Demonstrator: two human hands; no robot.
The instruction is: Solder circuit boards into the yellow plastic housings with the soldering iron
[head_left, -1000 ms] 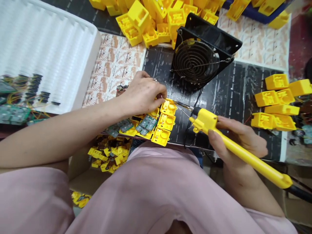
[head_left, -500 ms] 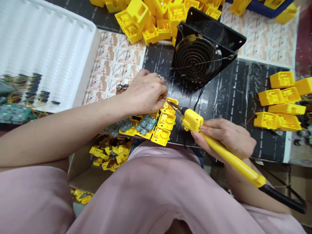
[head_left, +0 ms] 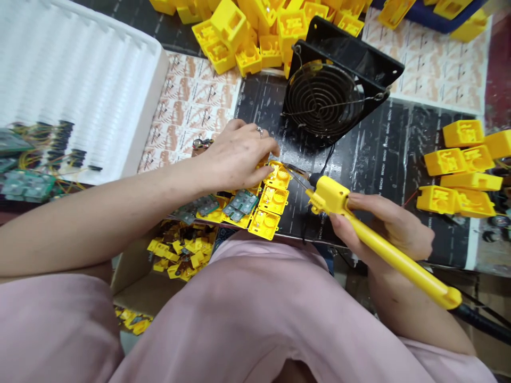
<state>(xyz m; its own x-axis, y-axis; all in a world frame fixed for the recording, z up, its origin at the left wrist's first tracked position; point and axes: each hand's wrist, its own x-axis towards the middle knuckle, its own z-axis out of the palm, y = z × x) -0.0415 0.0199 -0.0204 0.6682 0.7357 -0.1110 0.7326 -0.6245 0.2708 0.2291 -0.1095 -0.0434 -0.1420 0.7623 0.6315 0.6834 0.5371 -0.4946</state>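
My right hand [head_left: 393, 226] is closed around the handle of a yellow soldering iron [head_left: 371, 236] with a black cord. Its metal tip lies close to the top case in a column of small yellow plastic cases [head_left: 273, 199]. My left hand [head_left: 243, 154] rests over the cases, palm down, a ring on one finger. Its thumb and forefinger are apart beside the top case, with yellow plastic showing between them; the other fingertips are hidden. Just below the left hand, a green circuit board [head_left: 240, 205] lies on neighbouring cases.
A black fan [head_left: 323, 101] with a wire guard stands beyond my hands, before a heap of yellow housings [head_left: 249, 56]. More housings [head_left: 459, 159] sit at the right. A white foam tray [head_left: 131, 106] and wired boards [head_left: 27, 183] are at the left. Below is a box of yellow parts [head_left: 183, 255].
My right hand has drawn the soldering iron back to the right, away from the left fingers. My left thumb and forefinger, close together before, have spread apart.
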